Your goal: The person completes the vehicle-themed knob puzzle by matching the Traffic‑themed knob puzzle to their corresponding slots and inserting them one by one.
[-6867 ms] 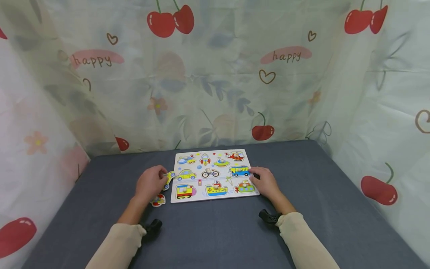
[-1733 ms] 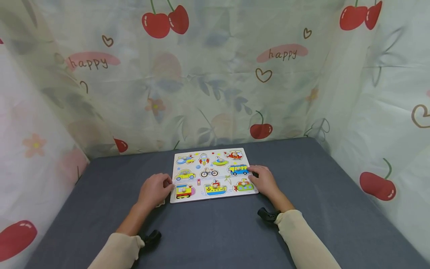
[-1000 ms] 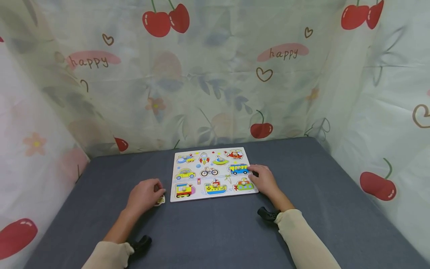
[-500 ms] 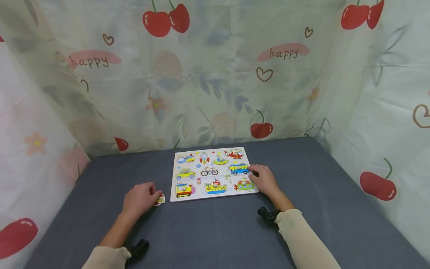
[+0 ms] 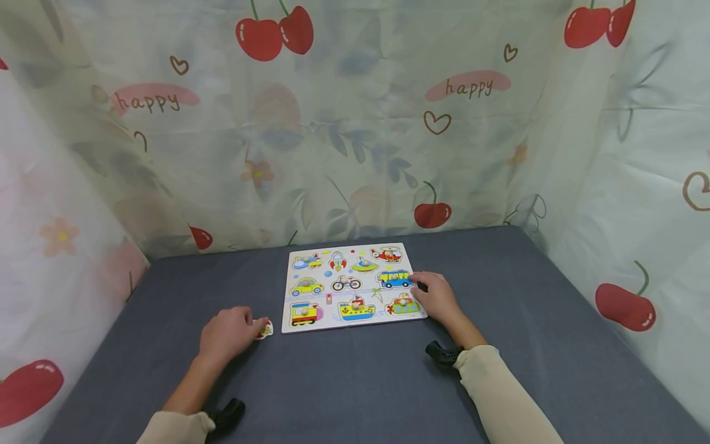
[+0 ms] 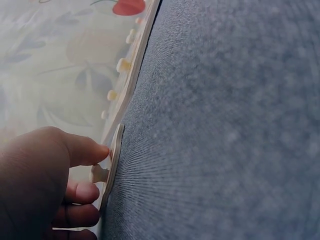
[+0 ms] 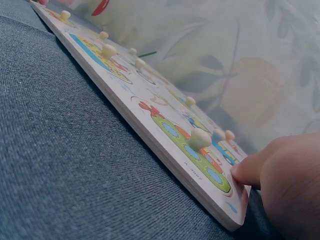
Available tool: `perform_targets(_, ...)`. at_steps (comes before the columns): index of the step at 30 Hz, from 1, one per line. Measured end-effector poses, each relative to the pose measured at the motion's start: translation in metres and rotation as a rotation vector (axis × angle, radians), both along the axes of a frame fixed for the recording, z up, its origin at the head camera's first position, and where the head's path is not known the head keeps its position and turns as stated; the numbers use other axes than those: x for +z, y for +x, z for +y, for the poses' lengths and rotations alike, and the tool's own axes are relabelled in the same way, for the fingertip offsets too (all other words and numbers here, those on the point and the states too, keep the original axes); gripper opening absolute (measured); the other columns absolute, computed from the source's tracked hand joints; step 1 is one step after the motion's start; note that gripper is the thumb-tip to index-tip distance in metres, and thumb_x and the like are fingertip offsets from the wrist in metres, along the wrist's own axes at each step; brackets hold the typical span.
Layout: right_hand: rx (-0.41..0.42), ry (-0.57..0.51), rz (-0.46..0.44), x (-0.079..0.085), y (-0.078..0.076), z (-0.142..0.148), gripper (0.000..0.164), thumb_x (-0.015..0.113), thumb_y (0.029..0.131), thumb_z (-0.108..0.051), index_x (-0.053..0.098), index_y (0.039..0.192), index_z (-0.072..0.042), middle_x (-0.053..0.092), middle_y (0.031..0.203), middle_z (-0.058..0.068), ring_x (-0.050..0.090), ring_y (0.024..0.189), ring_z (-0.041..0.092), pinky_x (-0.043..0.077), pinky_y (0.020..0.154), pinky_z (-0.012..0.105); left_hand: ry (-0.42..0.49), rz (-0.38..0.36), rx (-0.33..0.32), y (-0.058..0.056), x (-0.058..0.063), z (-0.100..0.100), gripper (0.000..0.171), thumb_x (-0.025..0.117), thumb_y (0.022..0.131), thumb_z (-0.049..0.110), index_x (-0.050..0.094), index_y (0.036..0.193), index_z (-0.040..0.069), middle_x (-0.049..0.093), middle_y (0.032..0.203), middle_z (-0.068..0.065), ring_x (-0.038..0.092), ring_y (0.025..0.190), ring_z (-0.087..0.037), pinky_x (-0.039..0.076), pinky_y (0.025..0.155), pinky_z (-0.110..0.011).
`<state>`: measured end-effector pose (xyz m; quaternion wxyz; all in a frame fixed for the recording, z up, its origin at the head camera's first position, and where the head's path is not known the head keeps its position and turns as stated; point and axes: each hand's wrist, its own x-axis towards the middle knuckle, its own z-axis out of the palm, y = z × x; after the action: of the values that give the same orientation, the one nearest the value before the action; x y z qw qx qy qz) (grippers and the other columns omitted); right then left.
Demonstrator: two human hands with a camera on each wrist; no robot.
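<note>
A puzzle board (image 5: 333,328) with knobbed vehicle pieces lies on the table. Left of it rests a small red-and-yellow puzzle piece (image 5: 266,330), partly covered by my left hand (image 5: 227,333). In the left wrist view that piece (image 6: 115,159) lies flat, and its knob (image 6: 98,173) stands between my thumb (image 6: 90,150) and the bent fingers. My right hand (image 5: 437,298) rests on the board's right edge. In the right wrist view one digit (image 7: 247,170) touches the board beside the green submarine (image 7: 187,152). The other fingers of this hand are hidden there.
The table (image 5: 344,388) has a dark grey cloth, with patterned curtains (image 5: 355,154) behind and at both sides. A black band-like device (image 5: 227,416) is worn at my left wrist, another (image 5: 442,354) at my right.
The loose yellow car piece is gone from beside the board. My left hand has moved from the board's left edge, left and nearer, to the red-and-yellow piece. My right hand keeps its place.
</note>
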<state>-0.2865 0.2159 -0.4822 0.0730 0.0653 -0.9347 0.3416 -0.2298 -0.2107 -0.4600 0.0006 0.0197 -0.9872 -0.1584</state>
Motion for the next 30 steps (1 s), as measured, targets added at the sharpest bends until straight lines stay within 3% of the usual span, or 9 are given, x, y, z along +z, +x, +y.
perform_targets(13,0.0,-0.005,-0.012,-0.0004,0.0006,-0.0001,0.036,0.063,0.095,-0.015,0.063,0.129,-0.003,0.055,0.136,0.015,0.037,0.134,0.035,0.028,0.108,0.054,0.009,-0.016,-0.003,-0.0007,0.0037,0.0023,0.043,0.066,0.087,0.047,0.054,0.061,0.014,0.047,0.055,0.0,0.044,0.052,-0.018,0.03,0.048,-0.031)
perform_targets(30,-0.016,0.004,-0.023,-0.0001,-0.0003,-0.0011,0.036,0.063,0.094,-0.015,0.063,0.129,-0.004,0.056,0.136,0.014,0.037,0.135,0.035,0.028,0.109,0.054,0.043,0.03,0.005,-0.0063,0.0024,0.0067,0.035,0.068,0.089,0.037,0.054,0.067,0.013,0.049,0.058,-0.001,0.046,0.054,-0.019,0.032,0.05,-0.032)
